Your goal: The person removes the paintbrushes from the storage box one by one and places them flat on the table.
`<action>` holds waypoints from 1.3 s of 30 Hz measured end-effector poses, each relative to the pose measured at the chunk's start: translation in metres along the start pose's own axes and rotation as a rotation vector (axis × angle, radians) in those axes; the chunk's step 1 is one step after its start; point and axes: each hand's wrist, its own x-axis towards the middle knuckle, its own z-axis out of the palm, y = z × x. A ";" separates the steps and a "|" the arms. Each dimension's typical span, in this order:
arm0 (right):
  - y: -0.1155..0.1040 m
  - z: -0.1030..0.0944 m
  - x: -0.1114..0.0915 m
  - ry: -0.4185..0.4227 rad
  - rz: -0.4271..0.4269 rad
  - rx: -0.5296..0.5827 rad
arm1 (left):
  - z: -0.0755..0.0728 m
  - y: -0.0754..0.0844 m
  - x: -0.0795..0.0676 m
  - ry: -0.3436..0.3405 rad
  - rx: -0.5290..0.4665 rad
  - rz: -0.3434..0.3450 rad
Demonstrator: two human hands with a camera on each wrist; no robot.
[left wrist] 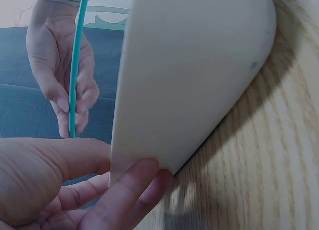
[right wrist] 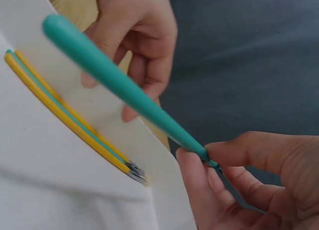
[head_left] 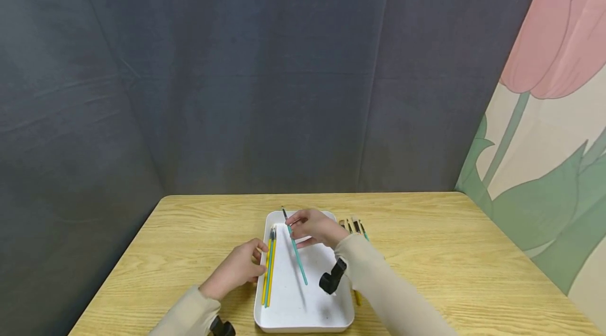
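Note:
In the head view, my right hand [head_left: 314, 228] is above the white tray [head_left: 305, 317]. Its thumb and fingertips pinch a slim teal paintbrush [head_left: 299, 262] near the ferrule, with the bristle end pointing away and the handle slanting down toward me. My left hand [head_left: 241, 266] holds the tray's left wall, its fingers bent about the rim, as the left wrist view also shows. Along that wall, inside the tray, two yellow brushes with a teal one between them [right wrist: 65, 108] lie side by side, ferrules at the far end.
More paintbrushes [head_left: 362, 230] lie on the wooden table [head_left: 416, 252] just right of the tray, partly covered by my right forearm. A dark curtain [head_left: 265, 89] hangs behind the table. To the right is a panel with a tulip pattern [head_left: 544, 36].

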 end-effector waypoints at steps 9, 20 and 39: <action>0.008 -0.036 -0.017 0.027 -0.017 0.053 | 0.000 0.001 -0.001 -0.004 -0.003 -0.012; 0.023 -0.094 -0.046 0.074 -0.040 0.061 | 0.002 0.000 0.002 -0.021 -0.001 -0.016; 0.076 -0.149 -0.073 0.135 -0.030 0.000 | 0.000 -0.001 0.002 -0.019 0.008 -0.027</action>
